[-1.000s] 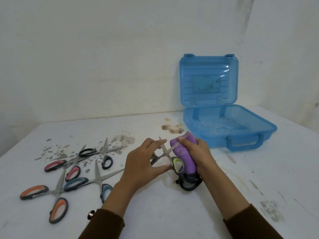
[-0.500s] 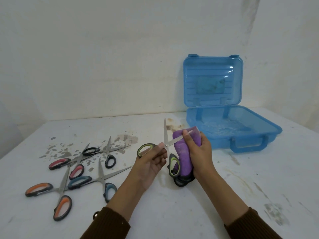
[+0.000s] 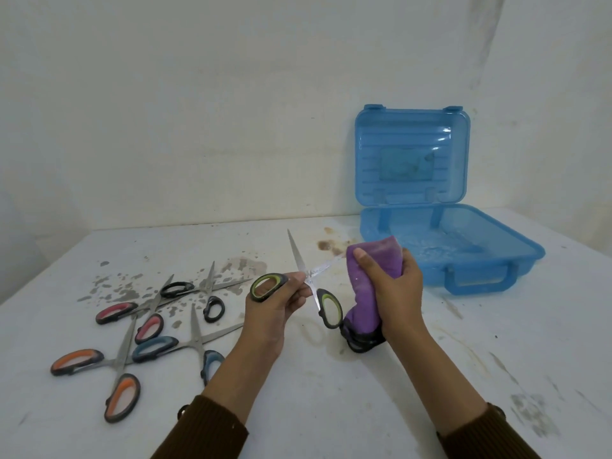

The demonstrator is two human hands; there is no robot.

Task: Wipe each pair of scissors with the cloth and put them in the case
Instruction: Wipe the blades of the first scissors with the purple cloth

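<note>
Early days, I'd say. Nearest, four scissors (image 3: 139, 329) lie unwiped on the worktop (image 3: 331, 392). The left hand (image 3: 275, 303) has its fingers pinching the green-handled scissors (image 3: 309, 281) wide open, while the right hand (image 3: 394, 289) squeezes the purple cloth (image 3: 367, 286) around one blade. Behind, the blue case (image 3: 480, 283) looks empty.

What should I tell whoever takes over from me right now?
Left hand holds the green scissors, blades open. Right hand grips the purple cloth around one blade. The blue case sits open at the right, with no scissors in it. Four more pairs, pink, black, orange and teal, lie on the table at the left. Left: finish this pair, case it, then the others.
</note>
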